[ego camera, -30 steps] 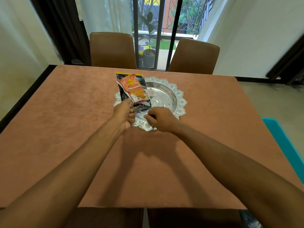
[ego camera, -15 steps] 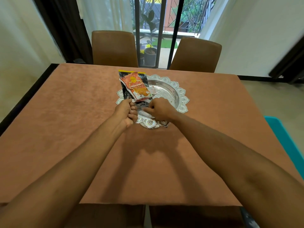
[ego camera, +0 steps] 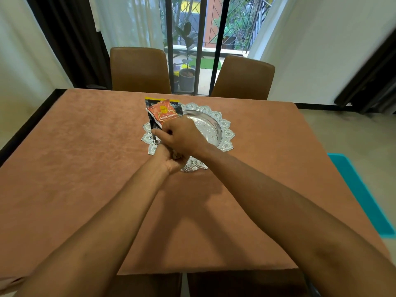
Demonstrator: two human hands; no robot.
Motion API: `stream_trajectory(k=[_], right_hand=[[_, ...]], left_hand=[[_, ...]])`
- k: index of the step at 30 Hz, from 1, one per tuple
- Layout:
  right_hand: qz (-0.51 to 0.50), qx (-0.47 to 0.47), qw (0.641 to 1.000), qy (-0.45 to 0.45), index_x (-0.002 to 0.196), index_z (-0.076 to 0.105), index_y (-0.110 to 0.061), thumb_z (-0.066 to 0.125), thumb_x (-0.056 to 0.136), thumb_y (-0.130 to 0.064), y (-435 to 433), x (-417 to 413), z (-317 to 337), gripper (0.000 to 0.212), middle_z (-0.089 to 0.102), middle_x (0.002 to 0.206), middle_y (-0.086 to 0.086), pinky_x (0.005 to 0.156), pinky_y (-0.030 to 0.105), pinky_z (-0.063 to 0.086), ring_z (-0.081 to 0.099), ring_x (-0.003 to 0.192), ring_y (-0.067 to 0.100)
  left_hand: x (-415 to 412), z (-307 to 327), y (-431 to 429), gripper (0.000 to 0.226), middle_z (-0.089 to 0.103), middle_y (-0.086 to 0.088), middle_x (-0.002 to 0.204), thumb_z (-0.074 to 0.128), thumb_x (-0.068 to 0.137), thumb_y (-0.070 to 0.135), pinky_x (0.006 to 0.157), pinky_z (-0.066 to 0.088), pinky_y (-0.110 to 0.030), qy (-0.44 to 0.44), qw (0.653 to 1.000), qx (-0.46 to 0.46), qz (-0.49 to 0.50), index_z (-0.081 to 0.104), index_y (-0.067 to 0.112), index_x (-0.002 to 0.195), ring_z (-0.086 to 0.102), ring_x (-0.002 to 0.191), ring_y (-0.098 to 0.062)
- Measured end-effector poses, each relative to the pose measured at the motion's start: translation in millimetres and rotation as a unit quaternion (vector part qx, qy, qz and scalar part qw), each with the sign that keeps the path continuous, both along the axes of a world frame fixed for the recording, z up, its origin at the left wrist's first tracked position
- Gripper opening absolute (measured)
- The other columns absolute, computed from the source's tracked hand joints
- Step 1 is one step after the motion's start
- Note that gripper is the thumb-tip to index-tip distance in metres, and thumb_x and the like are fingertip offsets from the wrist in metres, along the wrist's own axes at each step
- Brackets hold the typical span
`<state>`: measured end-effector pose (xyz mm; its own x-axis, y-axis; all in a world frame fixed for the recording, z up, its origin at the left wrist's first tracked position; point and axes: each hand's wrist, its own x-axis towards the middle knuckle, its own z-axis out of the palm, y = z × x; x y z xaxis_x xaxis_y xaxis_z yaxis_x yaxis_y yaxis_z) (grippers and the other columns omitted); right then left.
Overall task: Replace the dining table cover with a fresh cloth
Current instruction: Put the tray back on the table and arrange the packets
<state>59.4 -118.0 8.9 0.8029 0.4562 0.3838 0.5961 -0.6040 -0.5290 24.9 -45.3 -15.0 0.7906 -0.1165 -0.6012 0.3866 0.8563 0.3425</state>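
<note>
a: while the brown cover (ego camera: pixel 90 168) lies flat over the whole desk, both hands are busy at the silver tray (ego camera: pixel 225 129) in the middle, toward 12 o'clock from the person

b: what's different from a second ago?

a: then the two hands sat side by side at the tray's near rim. now the right hand (ego camera: pixel 182 138) has crossed over to 11 o'clock of the tray and lies on the snack packets (ego camera: pixel 165 113), its fingers curled around their lower edge. the left hand (ego camera: pixel 169 161) has tucked in beneath it at the tray's 7 o'clock rim, fingers closed, though i cannot tell whether on the rim or on a packet end

b: so the packets are being gathered?

a: that's my reading: the loose things are being bunched so tray and packets can leave together. the packets look raised and tilted against the tray's 10 o'clock side

b: and the cloth itself?

a: untouched, on the desk, smooth to every edge. no fresh cloth is in view. i'd judge the task early: the cover can't be pulled until the tray is off it

b: risk?

a: thin packets could slip if the tray tips
</note>
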Motion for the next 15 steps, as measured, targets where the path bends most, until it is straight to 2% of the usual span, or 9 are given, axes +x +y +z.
stream_trajectory(k=[2,4,7,10,11,12,13,14,15], right_hand=[[0.009,-0.004,1.0,0.005,0.054,0.057,-0.013,0.07,0.095,-0.032,1,-2,-2,0.047,0.04,0.048,-0.006,0.051,0.017,0.026,0.034,0.045,0.005],[0.005,-0.019,1.0,0.009,0.055,0.056,-0.012,0.067,0.097,-0.033,1,-2,-4,0.048,0.038,0.048,-0.007,0.051,0.017,0.025,0.034,0.047,0.008],[-0.013,-0.069,0.997,0.015,0.054,0.046,-0.021,0.062,0.1,-0.04,1,-4,-3,0.052,0.035,0.049,-0.008,0.051,0.031,0.024,0.038,0.053,0.016],[-0.024,-0.098,0.995,0.016,0.053,0.034,-0.027,0.056,0.102,-0.044,-1,-6,-2,0.057,0.036,0.052,-0.009,0.05,0.029,0.02,0.041,0.059,0.018],[-0.027,-0.096,0.995,0.011,0.053,0.032,-0.028,0.055,0.102,-0.045,-1,-7,-3,0.057,0.036,0.053,-0.009,0.05,0.029,0.02,0.042,0.061,0.019],[-0.029,-0.089,0.996,0.001,0.054,0.031,-0.03,0.055,0.103,-0.044,-1,-8,-2,0.056,0.037,0.055,-0.009,0.05,0.029,0.02,0.043,0.062,0.018],[-0.032,-0.079,0.996,-0.005,0.055,0.03,-0.031,0.055,0.103,-0.043,-2,-9,-3,0.055,0.037,0.056,-0.01,0.051,0.029,0.02,0.042,0.063,0.018],[-0.032,-0.064,0.997,-0.01,0.056,0.03,-0.031,0.056,0.103,-0.041,-3,-10,-3,0.054,0.037,0.057,-0.01,0.051,0.029,0.02,0.041,0.062,0.017],[-0.029,-0.047,0.998,-0.016,0.057,0.03,-0.031,0.057,0.103,-0.038,-4,-10,-4,0.053,0.035,0.056,-0.011,0.051,0.029,0.021,0.04,0.061,0.017]], left_hand=[[-8,8,-5,0.041,0.058,0.001,0.052,0.06,0.093,0.046,0.045,0.053,-0.021,-0.004,1.0,-0.023,0.019,0.056,0.014,0.067,0.062,0.044,-0.008],[-13,12,-9,0.038,0.064,0.0,0.055,0.058,0.094,0.049,0.048,0.056,-0.023,-0.012,1.0,-0.021,0.015,0.058,0.015,0.077,0.067,0.048,-0.011],[-10,11,-7,0.037,0.066,0.003,0.074,0.062,0.088,0.056,0.078,0.058,-0.026,-0.007,0.999,-0.033,0.012,0.06,0.02,0.089,0.069,0.075,-0.01],[-6,9,-7,0.039,0.062,0.004,0.082,0.059,0.09,0.059,0.102,0.046,-0.024,0.009,0.999,-0.035,0.034,0.058,0.02,0.091,0.062,0.091,-0.009],[-4,11,-12,0.041,0.062,0.004,0.077,0.052,0.094,0.059,0.1,0.046,-0.023,-0.002,0.998,-0.035,0.052,0.056,0.019,0.087,0.063,0.085,-0.008],[-3,17,-17,0.048,0.06,0.003,0.065,0.04,0.1,0.058,0.09,0.049,-0.022,-0.029,0.996,-0.029,0.079,0.055,0.017,0.079,0.063,0.069,-0.006],[-1,23,-25,0.061,0.055,0.003,0.051,0.026,0.105,0.053,0.073,0.051,-0.02,-0.062,0.991,-0.013,0.116,0.055,0.014,0.068,0.058,0.051,-0.005],[0,27,-31,0.07,0.048,0.002,0.043,0.019,0.107,0.048,0.057,0.048,-0.019,-0.09,0.983,-0.004,0.158,0.054,0.014,0.057,0.051,0.042,-0.006],[0,30,-35,0.069,0.044,0.001,0.044,0.021,0.108,0.043,0.051,0.044,-0.017,-0.103,0.976,0.009,0.19,0.051,0.014,0.054,0.047,0.045,-0.006]])
